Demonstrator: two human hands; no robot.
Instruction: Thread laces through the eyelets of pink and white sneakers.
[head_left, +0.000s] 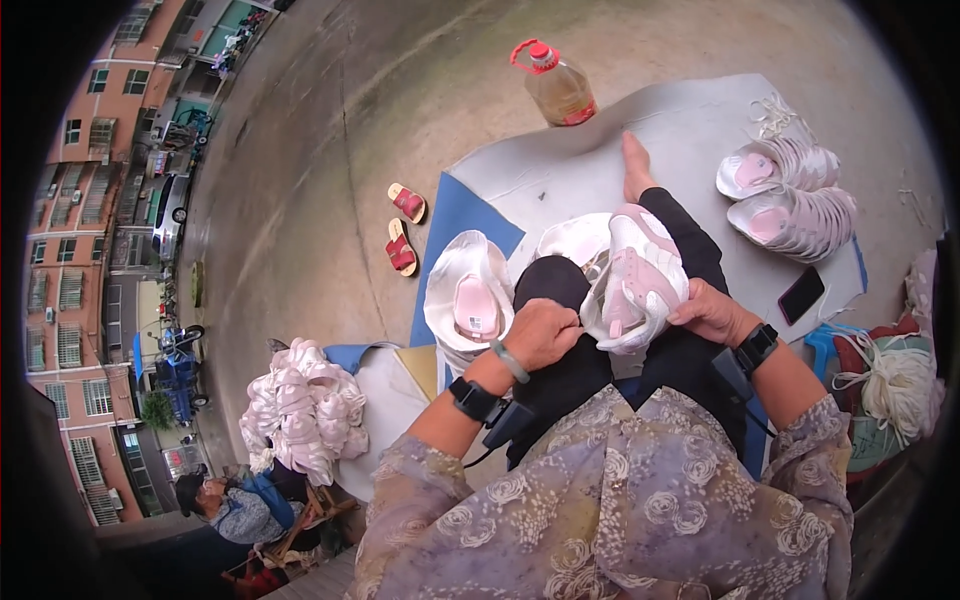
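A white and pink shoe upper (648, 262) rests over my lap between my knees. My right hand (712, 312) pinches its near right edge, thumb on top. Just left of the upper, my left hand (540, 335) is closed into a fist above my left thigh; whatever its fingers hold is hidden or too small to make out. Beside my left knee stand nested white shoe uppers (445, 275) with a pink tongue (477, 305) showing. Another white upper (565, 238) lies behind my knee, partly covered.
Stacked uppers (795, 215) and a phone (801, 295) lie on the right of the mat (570, 165). White laces (897, 390) lie at far right. An oil bottle (562, 92) stands beyond. Left are red slippers (403, 247), a pile of uppers (305, 410) and a seated person (245, 510).
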